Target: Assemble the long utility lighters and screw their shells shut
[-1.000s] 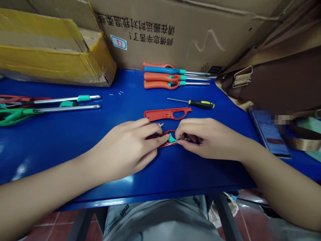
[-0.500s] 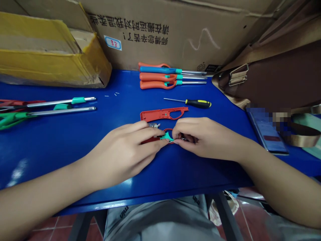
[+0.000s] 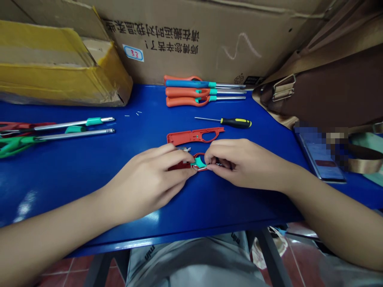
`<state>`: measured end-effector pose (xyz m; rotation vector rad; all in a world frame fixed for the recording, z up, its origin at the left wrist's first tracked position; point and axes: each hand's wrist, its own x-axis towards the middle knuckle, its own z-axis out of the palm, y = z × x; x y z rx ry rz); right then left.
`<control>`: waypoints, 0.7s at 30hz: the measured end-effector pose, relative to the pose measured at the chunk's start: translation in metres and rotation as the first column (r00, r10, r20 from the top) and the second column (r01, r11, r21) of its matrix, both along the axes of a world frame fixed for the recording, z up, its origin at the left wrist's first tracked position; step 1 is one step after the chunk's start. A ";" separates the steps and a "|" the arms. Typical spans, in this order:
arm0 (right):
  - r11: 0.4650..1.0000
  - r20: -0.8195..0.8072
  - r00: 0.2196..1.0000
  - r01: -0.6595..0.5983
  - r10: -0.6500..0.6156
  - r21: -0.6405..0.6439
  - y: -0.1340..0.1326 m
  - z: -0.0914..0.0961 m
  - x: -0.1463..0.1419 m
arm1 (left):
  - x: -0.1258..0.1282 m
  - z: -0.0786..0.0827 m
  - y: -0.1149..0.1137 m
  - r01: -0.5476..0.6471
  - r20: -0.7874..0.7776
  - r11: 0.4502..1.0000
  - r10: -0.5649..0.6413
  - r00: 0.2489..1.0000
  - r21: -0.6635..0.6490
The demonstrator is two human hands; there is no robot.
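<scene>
On the blue table lies an opened red lighter casing [image 3: 201, 154], mostly covered by my hands. A teal trigger [image 3: 199, 161] sits in it, with a thin white wire [image 3: 202, 168] along its lower edge. My left hand [image 3: 152, 175] rests over the casing's left part, its thumb and fingers pinching at the trigger's left side. The fingers of my right hand [image 3: 233, 161] are curled, thumb against forefinger, at the trigger's right side; what they grip is hidden. Just behind lies the other red casing half [image 3: 191, 136]. A small metal part [image 3: 184, 149] shows beside my left forefinger.
Behind are a screwdriver [image 3: 236, 122] and several stacked long-necked lighters [image 3: 188, 92]. Opened lighters with metal tubes [image 3: 74, 136] lie left, near tiny white pins [image 3: 137, 113]. A taped carton [image 3: 113, 79] stands back left; a phone [image 3: 321, 155] and brown bag [image 3: 329, 91] are at right.
My left fingertips have drawn slightly left along the trigger, and more of the white wire shows. My right hand has hardly moved.
</scene>
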<state>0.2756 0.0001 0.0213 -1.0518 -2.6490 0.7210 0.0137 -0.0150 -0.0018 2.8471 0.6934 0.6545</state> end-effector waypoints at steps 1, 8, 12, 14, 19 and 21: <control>1.000 0.002 1.000 0.000 0.000 0.000 0.000 0.000 0.000 | 0.000 -0.001 0.000 -0.007 0.014 1.000 0.007 1.000 -0.018; 1.000 0.017 1.000 0.009 -0.009 0.008 -0.002 0.000 0.000 | 0.001 -0.007 0.000 -0.066 0.130 0.979 0.092 0.987 -0.194; 1.000 0.019 1.000 0.003 -0.003 0.006 -0.002 0.000 -0.001 | 0.003 -0.007 0.000 -0.066 0.171 0.971 0.106 0.979 -0.228; 1.000 0.019 1.000 0.001 -0.001 0.010 -0.001 0.000 -0.001 | 0.003 -0.006 0.000 -0.061 0.171 0.969 0.104 0.980 -0.240; 1.000 0.028 1.000 0.013 -0.013 0.004 0.000 0.000 -0.001 | 0.005 -0.004 0.000 -0.059 0.168 0.962 0.107 0.980 -0.268; 1.000 0.028 0.999 0.018 -0.018 0.001 0.000 0.000 -0.001 | 0.005 -0.004 -0.001 -0.061 0.157 0.961 0.106 0.982 -0.270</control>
